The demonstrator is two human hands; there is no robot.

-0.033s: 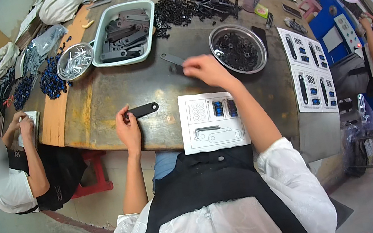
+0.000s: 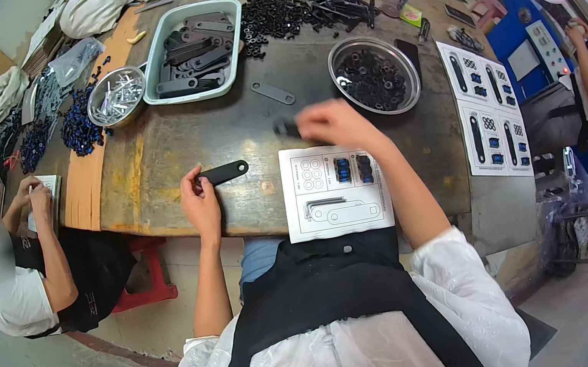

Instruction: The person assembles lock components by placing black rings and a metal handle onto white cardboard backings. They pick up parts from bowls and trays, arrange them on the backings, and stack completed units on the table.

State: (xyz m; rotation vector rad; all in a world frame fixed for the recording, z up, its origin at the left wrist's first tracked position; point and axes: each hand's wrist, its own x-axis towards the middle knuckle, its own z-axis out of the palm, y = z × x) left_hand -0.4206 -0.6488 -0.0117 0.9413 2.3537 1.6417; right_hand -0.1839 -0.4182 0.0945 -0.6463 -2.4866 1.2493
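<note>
My left hand [image 2: 202, 205] is closed on a flat black bar [image 2: 224, 173] with a round hole at its free end, held low over the table near its front edge. Held farther forward and to the right, my right hand [image 2: 335, 124] has its fingers pinched together. A small dark piece [image 2: 287, 128], blurred, sits at those fingertips; its kind is unclear. Just beyond lies a grey flat bar [image 2: 273, 93] with a hole at each end. A printed sheet [image 2: 339, 211] with part drawings lies in front of me, below my right wrist.
A pale green tub [image 2: 148, 91] of dark flat bars and a metal bowl [image 2: 414, 89] of black rings stand ahead. Another bowl [image 2: 114, 122] holds silvery pins. Heaped black parts [image 2: 281, 14] lie behind. Printed sheets [image 2: 487, 108] lie right. People work at both sides.
My right hand has drawn back toward me and slightly right, away from the grey bar, which stays on the table. A dark piece now shows at its fingertips. My left hand has barely moved.
</note>
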